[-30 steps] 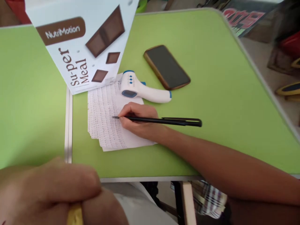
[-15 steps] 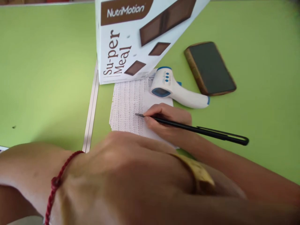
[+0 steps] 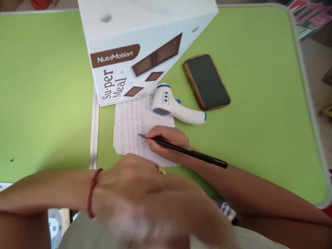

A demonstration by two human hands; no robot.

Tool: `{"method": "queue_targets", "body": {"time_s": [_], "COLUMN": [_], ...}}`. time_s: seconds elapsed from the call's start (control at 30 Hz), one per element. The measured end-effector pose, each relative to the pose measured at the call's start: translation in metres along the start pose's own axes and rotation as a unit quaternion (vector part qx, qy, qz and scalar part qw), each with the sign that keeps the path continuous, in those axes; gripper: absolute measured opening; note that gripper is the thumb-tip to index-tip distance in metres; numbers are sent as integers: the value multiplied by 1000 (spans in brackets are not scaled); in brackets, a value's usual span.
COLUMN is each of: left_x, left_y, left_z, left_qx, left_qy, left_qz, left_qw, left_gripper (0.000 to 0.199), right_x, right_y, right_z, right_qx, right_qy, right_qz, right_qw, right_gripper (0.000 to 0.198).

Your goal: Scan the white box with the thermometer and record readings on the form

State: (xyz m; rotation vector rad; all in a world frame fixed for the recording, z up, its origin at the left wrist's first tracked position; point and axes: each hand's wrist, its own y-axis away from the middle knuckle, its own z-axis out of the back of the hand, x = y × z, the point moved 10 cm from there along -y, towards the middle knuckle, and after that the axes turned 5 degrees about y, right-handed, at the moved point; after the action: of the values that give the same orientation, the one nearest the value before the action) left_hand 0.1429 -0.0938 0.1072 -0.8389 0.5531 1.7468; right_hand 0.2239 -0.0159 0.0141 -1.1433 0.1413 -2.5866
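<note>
My right hand (image 3: 168,141) is closed around a black pen (image 3: 192,152), whose tip rests at or just over the writing on a stack of paper sheets (image 3: 129,128). Rows of small handwriting cover the left part of the top sheet. My left hand (image 3: 145,197), with a red cord bracelet (image 3: 92,193) at the wrist and a gold ring (image 3: 160,169), is raised close to the camera over the near table edge. Its fingers are smeared by motion. Beyond my right hand, a white and blue infrared thermometer (image 3: 178,110) lies partly on the paper.
A large white NutriMotion box (image 3: 114,76) stands behind the paper. To the right lies a phone (image 3: 207,81) in a brown case. A pale strip (image 3: 94,138) runs along the green table (image 3: 259,69) left of the paper.
The view has pulled back, showing more of the table and box. My left hand has shifted and looks more blurred. The right hand still holds the pen at the paper.
</note>
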Motion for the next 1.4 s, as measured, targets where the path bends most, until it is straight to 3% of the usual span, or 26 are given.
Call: {"method": "queue_targets", "body": {"time_s": [0.07,0.17,0.2,0.33,0.4,0.47,0.7,1.0,1.2,1.3,1.4], "left_x": [12,29,26,16,28,42,51,59,63,64,65], "left_y": [-22,-45,-49,-56,-53,-49,-42,-45,-45,-45,-46], "left_z": [-23,-76,-91,-113,-120,-117,-96,-89,-91,-94,-96], "left_qx": [39,123,139,116,150,144,66,62,90,106,116], "left_qy": [4,-49,-67,-84,-57,-2,111,188,189,203,231], "left_qz": [-16,5,-18,-102,-70,-18,29,63,49,33,30], "left_qw": [999,991,988,984,984,989,991,978,977,973,966], "left_gripper": [28,17,17,31,23,17,8,7,11,9,8], "right_x": [-1,1,3,7,6,6,11,7,-6,-8,-2], "right_y": [0,0,0,2,2,0,-5,-5,-9,-4,4], "right_z": [-2,-1,1,4,3,3,0,-2,-11,-13,-7], "right_qx": [1,-5,-11,-24,-25,-33,-15,-31,23,-12,-91], "right_qy": [-3,0,1,-2,-4,-12,-42,-52,-70,-68,-39], "right_qz": [3,11,17,34,29,21,8,31,-85,-115,-84], "right_qw": [1000,1000,1000,999,999,999,999,998,994,991,992], "right_gripper": [8,9,8,7,9,9,10,9,9,8,8]}}
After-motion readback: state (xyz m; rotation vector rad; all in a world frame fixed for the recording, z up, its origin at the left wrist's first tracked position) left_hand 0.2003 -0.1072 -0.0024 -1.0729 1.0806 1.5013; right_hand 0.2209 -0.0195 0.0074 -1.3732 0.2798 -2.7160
